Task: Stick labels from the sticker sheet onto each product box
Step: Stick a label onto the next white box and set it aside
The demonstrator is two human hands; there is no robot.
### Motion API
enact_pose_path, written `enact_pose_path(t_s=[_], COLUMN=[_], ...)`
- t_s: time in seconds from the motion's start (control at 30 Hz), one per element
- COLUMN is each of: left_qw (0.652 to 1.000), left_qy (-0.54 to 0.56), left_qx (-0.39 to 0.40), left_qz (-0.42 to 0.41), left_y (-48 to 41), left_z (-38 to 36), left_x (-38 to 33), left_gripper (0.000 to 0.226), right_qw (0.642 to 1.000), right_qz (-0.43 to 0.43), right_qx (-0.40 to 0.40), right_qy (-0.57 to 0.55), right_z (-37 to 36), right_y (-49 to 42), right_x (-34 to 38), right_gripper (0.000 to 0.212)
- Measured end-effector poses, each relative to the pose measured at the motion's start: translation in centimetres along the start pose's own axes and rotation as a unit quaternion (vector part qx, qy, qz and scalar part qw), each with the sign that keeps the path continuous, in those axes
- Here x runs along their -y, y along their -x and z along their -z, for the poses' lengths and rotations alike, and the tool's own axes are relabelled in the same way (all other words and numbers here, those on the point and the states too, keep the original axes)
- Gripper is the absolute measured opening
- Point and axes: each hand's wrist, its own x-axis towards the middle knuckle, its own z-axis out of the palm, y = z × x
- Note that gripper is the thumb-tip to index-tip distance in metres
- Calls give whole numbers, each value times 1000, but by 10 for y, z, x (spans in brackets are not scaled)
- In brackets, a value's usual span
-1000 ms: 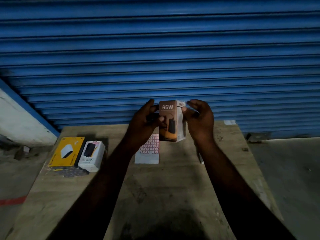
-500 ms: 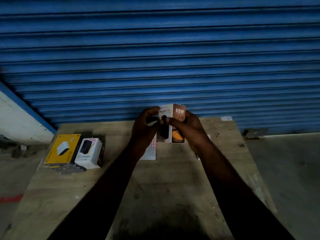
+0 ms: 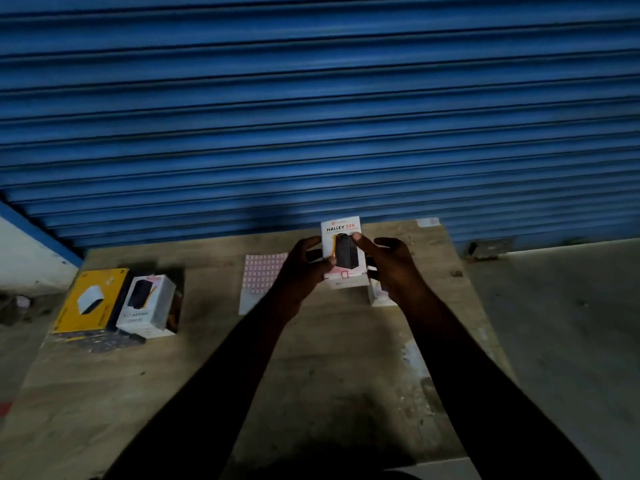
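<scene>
A white product box (image 3: 343, 237) marked HALLEY 20K stands upright above the wooden table (image 3: 311, 393), its front face towards me. My left hand (image 3: 304, 268) grips its left side with the thumb across the lower front. My right hand (image 3: 391, 268) holds its right side, thumb pressed near the top of the printed black device. A small label outline shows low on the box front. The sticker sheet (image 3: 259, 275), with rows of pink labels, lies flat on the table just left of my left hand.
A yellow box (image 3: 90, 299) and a white box (image 3: 145, 306) lie side by side at the table's left. Another pale box (image 3: 379, 294) sits partly hidden under my right wrist. A blue roller shutter (image 3: 311, 116) closes off the far side. Concrete floor lies to the right.
The box has been turned in both hands, from its 65W side to the white HALLEY 20K front. Both hands and the box have lowered a little toward the table.
</scene>
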Motion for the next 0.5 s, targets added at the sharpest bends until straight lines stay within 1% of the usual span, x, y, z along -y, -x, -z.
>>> enact_pose_path(t_s=[0.07, 0.1, 0.13, 0.2, 0.3, 0.4, 0.5], left_qw=[1000, 1000, 1000, 1000, 998, 994, 992], left_qy=[-6, -6, -3, -11, -60, -101, -119], left_qx=[4, 0, -5, -9, 6, 41, 47], left_qz=[1, -1, -4, -10, -8, 2, 19], left_y=[-6, -9, -11, -18, -32, -49, -59], left_z=[-19, -29, -40, -59, -84, -107, -132], left_x=[15, 20, 24, 32, 44, 63, 64], left_gripper=[46, 45, 45, 48, 52, 59, 68], right_qw=[997, 992, 985, 975, 954, 945, 944], right_qz=[23, 50, 65, 77, 88, 88, 83], right_qx=[-42, -50, -54, -47, -53, -92, -99], right_qy=[54, 105, 151, 204, 281, 302, 302], right_z=[15, 23, 31, 48, 77, 104, 124], right_y=[-11, -17, -22, -28, -42, -60, -75], right_x=[-12, -18, -23, -31, -44, -58, -64], right_gripper=[43, 34, 33, 31, 29, 41, 41])
